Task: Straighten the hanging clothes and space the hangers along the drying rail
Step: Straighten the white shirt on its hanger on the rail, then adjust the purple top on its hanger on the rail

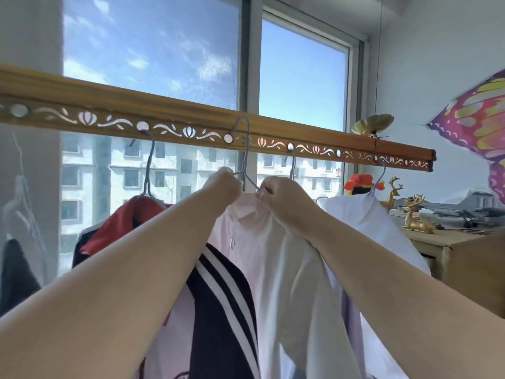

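So both hands are up at the pink shirt's (pixel 262 242) collar. The left hand (pixel 224 184) is curled round the wire hanger (pixel 246 157), and the right hand (pixel 277 196) pinches the same wire. The hook sits against the wooden rail (pixel 169 116), between the red top (pixel 120 222) and the white shirt (pixel 366 214).

The drying rail (pixel 175 116) is running off the left edge, so its end there is lying out of view. The blue wire hanger (pixel 246 151) is vanishing below its neck into the left grip (pixel 222 187) and the right grip (pixel 276 198), and the pink shirt (pixel 267 255) is covering its shoulders. Both grips are showing mainly their backs, with the fingertips mostly tucking out of sight. The pink shirt, the navy striped garment (pixel 216 337) and the white shirt (pixel 369 222) are dropping past the bottom edge. The right edge is cropping the butterfly decoration (pixel 478 113).
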`<state>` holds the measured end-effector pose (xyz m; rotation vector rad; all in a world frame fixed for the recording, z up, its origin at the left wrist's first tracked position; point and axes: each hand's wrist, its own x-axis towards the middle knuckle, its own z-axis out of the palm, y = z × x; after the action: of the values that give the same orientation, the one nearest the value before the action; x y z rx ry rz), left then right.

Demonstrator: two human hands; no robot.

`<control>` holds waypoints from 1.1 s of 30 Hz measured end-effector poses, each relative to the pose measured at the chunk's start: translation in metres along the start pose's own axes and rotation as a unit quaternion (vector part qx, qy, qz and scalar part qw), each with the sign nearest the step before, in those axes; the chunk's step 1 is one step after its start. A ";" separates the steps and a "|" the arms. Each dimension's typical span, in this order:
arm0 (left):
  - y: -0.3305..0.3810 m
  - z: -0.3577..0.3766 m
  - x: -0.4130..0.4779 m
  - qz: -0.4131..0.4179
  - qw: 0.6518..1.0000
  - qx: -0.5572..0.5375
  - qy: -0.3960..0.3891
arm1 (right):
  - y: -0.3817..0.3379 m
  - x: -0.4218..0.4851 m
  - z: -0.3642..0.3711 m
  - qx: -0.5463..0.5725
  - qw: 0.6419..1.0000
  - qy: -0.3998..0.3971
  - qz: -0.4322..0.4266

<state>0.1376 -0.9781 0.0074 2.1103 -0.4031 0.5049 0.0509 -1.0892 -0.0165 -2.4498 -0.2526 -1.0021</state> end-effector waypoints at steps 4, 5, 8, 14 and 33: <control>-0.015 -0.007 0.001 -0.014 1.000 0.000 -0.013 | 0.004 0.002 0.017 -0.002 1.000 -0.005 -0.002; -0.018 -0.010 0.001 -0.016 1.000 0.013 -0.014 | 0.004 0.003 0.022 0.000 1.000 -0.011 0.002; -0.025 -0.015 -0.001 -0.036 0.991 0.103 -0.074 | 0.002 0.008 0.036 0.011 0.999 -0.041 0.021; -0.035 -0.019 0.000 -0.038 0.991 0.121 -0.048 | -0.001 0.018 0.044 0.089 0.990 -0.092 0.067; 0.019 0.015 -0.008 0.247 0.940 0.218 -0.089 | 0.064 0.020 0.007 -0.032 0.991 -0.040 0.124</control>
<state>0.1248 -1.0004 0.0087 2.4931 -1.0207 0.7462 0.0915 -1.1418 -0.0301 -2.5049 0.0596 -0.8169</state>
